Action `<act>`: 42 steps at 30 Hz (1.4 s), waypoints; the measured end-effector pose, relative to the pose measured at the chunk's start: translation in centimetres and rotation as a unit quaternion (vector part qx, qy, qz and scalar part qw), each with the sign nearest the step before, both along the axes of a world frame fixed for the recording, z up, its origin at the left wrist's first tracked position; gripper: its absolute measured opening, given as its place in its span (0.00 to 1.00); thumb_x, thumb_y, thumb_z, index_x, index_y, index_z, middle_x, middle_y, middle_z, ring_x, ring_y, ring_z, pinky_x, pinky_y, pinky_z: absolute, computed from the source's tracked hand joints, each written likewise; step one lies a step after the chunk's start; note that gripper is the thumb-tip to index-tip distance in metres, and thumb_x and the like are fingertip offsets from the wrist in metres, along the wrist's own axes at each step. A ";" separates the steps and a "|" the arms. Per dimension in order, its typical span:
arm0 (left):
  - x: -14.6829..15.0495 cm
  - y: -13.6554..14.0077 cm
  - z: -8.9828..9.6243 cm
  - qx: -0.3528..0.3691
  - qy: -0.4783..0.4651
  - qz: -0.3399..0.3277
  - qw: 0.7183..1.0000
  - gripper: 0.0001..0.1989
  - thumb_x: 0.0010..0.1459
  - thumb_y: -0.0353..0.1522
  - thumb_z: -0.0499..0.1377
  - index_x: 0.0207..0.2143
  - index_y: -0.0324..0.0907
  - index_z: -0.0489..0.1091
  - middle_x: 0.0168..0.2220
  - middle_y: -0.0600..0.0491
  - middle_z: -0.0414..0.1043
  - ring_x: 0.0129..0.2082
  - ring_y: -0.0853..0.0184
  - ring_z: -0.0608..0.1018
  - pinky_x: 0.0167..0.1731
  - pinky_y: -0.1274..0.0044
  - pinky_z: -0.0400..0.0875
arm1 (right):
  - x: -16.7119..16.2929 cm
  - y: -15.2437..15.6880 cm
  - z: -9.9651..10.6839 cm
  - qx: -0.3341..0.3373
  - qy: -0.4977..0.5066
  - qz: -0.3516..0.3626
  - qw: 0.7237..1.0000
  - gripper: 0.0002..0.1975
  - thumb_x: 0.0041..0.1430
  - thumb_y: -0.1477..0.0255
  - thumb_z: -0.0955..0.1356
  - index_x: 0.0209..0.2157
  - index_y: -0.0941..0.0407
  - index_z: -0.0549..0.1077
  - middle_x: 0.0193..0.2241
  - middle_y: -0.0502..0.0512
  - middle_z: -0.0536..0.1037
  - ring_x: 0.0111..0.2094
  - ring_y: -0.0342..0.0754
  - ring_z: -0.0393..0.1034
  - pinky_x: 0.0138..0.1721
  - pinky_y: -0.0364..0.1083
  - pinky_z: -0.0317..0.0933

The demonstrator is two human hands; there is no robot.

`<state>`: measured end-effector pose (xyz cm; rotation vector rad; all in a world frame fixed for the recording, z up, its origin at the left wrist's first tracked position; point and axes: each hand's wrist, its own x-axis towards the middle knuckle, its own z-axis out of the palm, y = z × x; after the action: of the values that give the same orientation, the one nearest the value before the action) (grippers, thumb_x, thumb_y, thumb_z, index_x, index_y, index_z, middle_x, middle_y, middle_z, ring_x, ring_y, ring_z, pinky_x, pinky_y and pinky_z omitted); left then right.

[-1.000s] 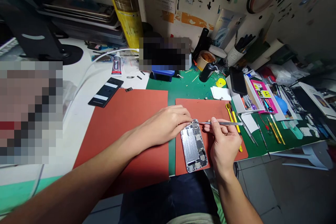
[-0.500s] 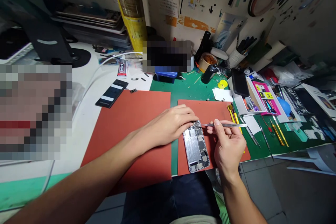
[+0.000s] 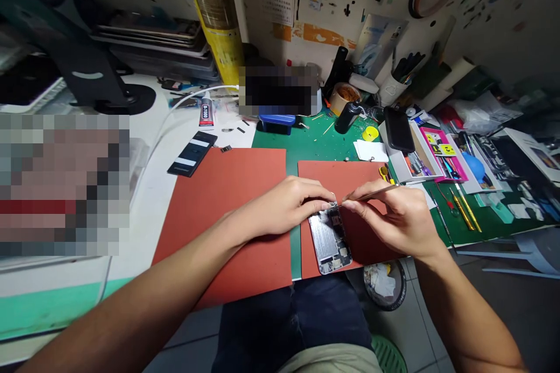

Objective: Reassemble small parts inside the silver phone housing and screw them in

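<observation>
An opened smartphone (image 3: 326,238), its silver frame and inner parts bared, lies on the right-hand red-brown mat (image 3: 371,245). My left hand (image 3: 293,201) grips the phone's far end, with thumb and fingers closed around the top left corner. From the right, my right hand (image 3: 396,210) pinches slim metal tweezers (image 3: 380,191) close to their tip. That tip is at the phone's top edge, near my left fingertips. Fingers hide the small parts there, so I cannot make out whether the tweezers hold anything.
Another mat (image 3: 236,227) lies to the left, a dark flat panel (image 3: 192,153) at its far corner. A glue tube (image 3: 206,112) and yellow spray can (image 3: 219,29) stand behind. Tool boxes (image 3: 413,163) and thin screwdrivers (image 3: 464,213) are on the right. Below is a waste bin (image 3: 385,285).
My right hand has turned over and slid its grip toward the tweezers' tip, which now points down at the phone's top edge. My left hand stays on the phone. The view has shifted slightly.
</observation>
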<state>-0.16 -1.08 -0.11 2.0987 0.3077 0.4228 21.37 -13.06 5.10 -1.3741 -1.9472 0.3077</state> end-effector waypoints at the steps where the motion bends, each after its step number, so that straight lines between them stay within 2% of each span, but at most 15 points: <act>1: 0.0 0.0 0.1 -0.014 0.004 -0.002 1.000 0.12 0.72 0.32 0.57 0.50 0.42 0.80 0.45 0.50 0.83 0.43 0.66 0.82 0.45 0.75 0.72 | 0.1 0.3 0.4 -0.012 -0.014 0.023 1.000 0.03 0.69 0.71 0.71 0.39 0.51 0.79 0.35 0.50 0.86 0.32 0.46 0.82 0.35 0.43 0.74; 7: 0.1 -0.3 0.6 -0.100 0.036 -0.006 0.994 0.09 0.68 0.32 0.60 0.43 0.41 0.82 0.36 0.55 0.83 0.32 0.70 0.78 0.35 0.79 0.68 | 0.0 1.6 1.7 -0.075 -0.076 0.121 0.987 0.07 0.72 0.71 0.67 0.38 0.52 0.77 0.35 0.53 0.85 0.34 0.47 0.80 0.36 0.44 0.72; 11: 0.2 -0.3 0.5 -0.138 0.035 -0.015 0.990 0.10 0.67 0.31 0.59 0.39 0.40 0.81 0.32 0.55 0.81 0.31 0.70 0.78 0.32 0.80 0.68 | -0.5 2.3 2.2 -0.121 -0.092 0.151 0.977 0.07 0.72 0.68 0.68 0.39 0.52 0.77 0.31 0.52 0.83 0.31 0.48 0.78 0.35 0.44 0.71; 15: 0.2 -0.3 0.2 -0.159 0.036 -0.008 0.987 0.10 0.65 0.29 0.59 0.36 0.40 0.81 0.31 0.55 0.81 0.31 0.70 0.80 0.32 0.81 0.70 | -0.9 3.0 2.6 -0.110 -0.065 0.145 0.981 0.06 0.68 0.65 0.73 0.37 0.51 0.78 0.30 0.50 0.83 0.29 0.47 0.78 0.34 0.43 0.70; 18: 0.2 -0.3 0.1 -0.198 0.034 -0.007 0.980 0.09 0.66 0.30 0.60 0.39 0.41 0.82 0.33 0.54 0.83 0.31 0.69 0.81 0.32 0.80 0.72 | -0.9 2.9 3.2 -0.096 -0.042 0.147 0.984 0.04 0.69 0.68 0.73 0.37 0.51 0.79 0.31 0.50 0.84 0.31 0.47 0.80 0.35 0.43 0.72; 20: 0.2 -0.2 0.2 -0.238 0.027 -0.001 0.971 0.09 0.66 0.32 0.62 0.43 0.41 0.82 0.35 0.53 0.84 0.32 0.68 0.83 0.33 0.79 0.75 | -0.8 2.2 3.4 -0.053 -0.012 0.107 0.993 0.02 0.68 0.70 0.73 0.38 0.51 0.81 0.34 0.50 0.85 0.33 0.48 0.81 0.37 0.45 0.75; 22: 0.2 -0.2 0.3 -0.286 0.009 0.024 0.958 0.10 0.65 0.34 0.64 0.45 0.40 0.82 0.37 0.50 0.85 0.34 0.66 0.84 0.35 0.77 0.78 | -1.1 1.1 3.1 0.017 0.056 -0.002 0.998 0.01 0.66 0.70 0.75 0.39 0.51 0.82 0.36 0.51 0.86 0.35 0.49 0.83 0.39 0.47 0.77; 24: 0.4 -0.3 0.4 -0.335 -0.019 0.061 0.940 0.12 0.63 0.36 0.68 0.44 0.37 0.82 0.37 0.46 0.85 0.35 0.64 0.85 0.37 0.74 0.80 | -1.7 -0.1 2.0 0.077 0.170 -0.148 0.971 0.03 0.64 0.70 0.77 0.39 0.51 0.82 0.36 0.52 0.86 0.34 0.50 0.83 0.39 0.49 0.80; 26: 0.5 -0.3 0.5 -0.380 -0.050 0.091 0.919 0.13 0.61 0.37 0.70 0.43 0.36 0.81 0.37 0.43 0.85 0.34 0.64 0.85 0.38 0.73 0.81 | -2.6 -1.1 0.3 0.112 0.298 -0.229 0.920 0.06 0.62 0.69 0.78 0.39 0.53 0.82 0.34 0.52 0.86 0.31 0.51 0.83 0.34 0.49 0.81; 28: 0.7 -0.3 0.4 -0.420 -0.080 0.110 0.897 0.15 0.59 0.38 0.72 0.41 0.35 0.79 0.39 0.42 0.85 0.36 0.64 0.86 0.40 0.72 0.82 | -3.6 -1.9 -1.7 0.125 0.364 -0.257 0.887 0.08 0.60 0.70 0.79 0.39 0.54 0.81 0.35 0.53 0.86 0.31 0.51 0.84 0.33 0.49 0.82; 32: 0.8 -0.3 0.2 -0.470 -0.106 0.135 0.866 0.17 0.57 0.38 0.74 0.42 0.36 0.77 0.44 0.41 0.85 0.37 0.64 0.87 0.43 0.72 0.83 | -5.5 -2.5 -4.5 0.120 0.397 -0.283 0.865 0.09 0.61 0.69 0.79 0.41 0.56 0.80 0.38 0.56 0.87 0.32 0.53 0.85 0.35 0.51 0.83; 35: 0.7 -0.2 0.3 -0.488 -0.108 0.145 0.854 0.18 0.57 0.37 0.75 0.45 0.36 0.77 0.44 0.42 0.85 0.37 0.65 0.87 0.43 0.74 0.83 | -6.6 -2.3 -5.3 0.137 0.409 -0.299 0.851 0.09 0.61 0.70 0.79 0.41 0.56 0.80 0.38 0.56 0.87 0.34 0.53 0.85 0.38 0.51 0.84; 39: 0.5 -0.2 0.5 -0.511 -0.114 0.151 0.839 0.19 0.57 0.35 0.75 0.47 0.36 0.77 0.43 0.44 0.85 0.35 0.68 0.87 0.43 0.76 0.83 | -7.4 -1.3 -5.6 0.129 0.462 -0.306 0.822 0.10 0.60 0.69 0.79 0.40 0.56 0.79 0.35 0.54 0.86 0.31 0.52 0.85 0.34 0.49 0.83; 42: 0.5 -0.3 0.5 -0.525 -0.113 0.155 0.829 0.17 0.57 0.33 0.74 0.47 0.36 0.78 0.44 0.44 0.85 0.34 0.69 0.87 0.42 0.77 0.83 | -7.9 -1.0 -5.8 0.134 0.453 -0.314 0.824 0.09 0.61 0.70 0.79 0.40 0.55 0.79 0.34 0.53 0.86 0.32 0.52 0.85 0.35 0.49 0.83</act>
<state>0.31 -1.33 0.40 0.9013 0.5817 0.5245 13.46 -14.03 -0.69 -1.2542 -0.6726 0.2744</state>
